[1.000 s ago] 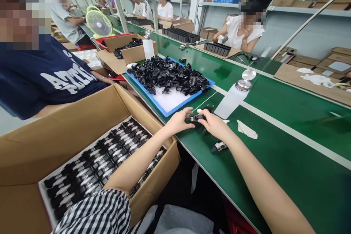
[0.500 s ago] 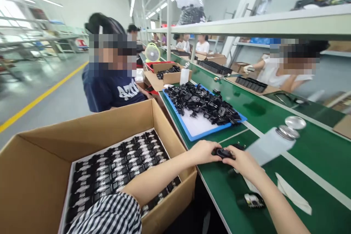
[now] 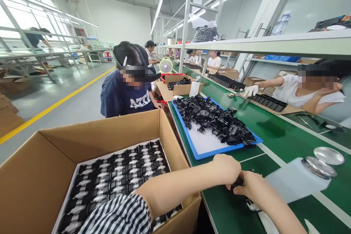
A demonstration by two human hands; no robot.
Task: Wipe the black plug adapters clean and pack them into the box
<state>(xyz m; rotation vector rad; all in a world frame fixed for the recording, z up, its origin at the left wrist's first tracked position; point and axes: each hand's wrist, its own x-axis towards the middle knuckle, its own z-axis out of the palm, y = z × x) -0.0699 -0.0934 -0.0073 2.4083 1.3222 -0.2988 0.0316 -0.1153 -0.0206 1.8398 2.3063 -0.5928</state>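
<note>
Green bench; both hands grip black plug; shirt "ATIL".

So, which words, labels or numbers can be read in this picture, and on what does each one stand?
"ATIL", white letters partly hidden by folds, on the dark blue T-shirt of the person seated beyond the cardboard box.
Markings on the black plug parts heaped on the blue tray: too small to read.
Blue item on the upper shelf: no readable text.

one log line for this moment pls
left hand + right hand: both on small black part | over green bench | blue tray beyond
</note>
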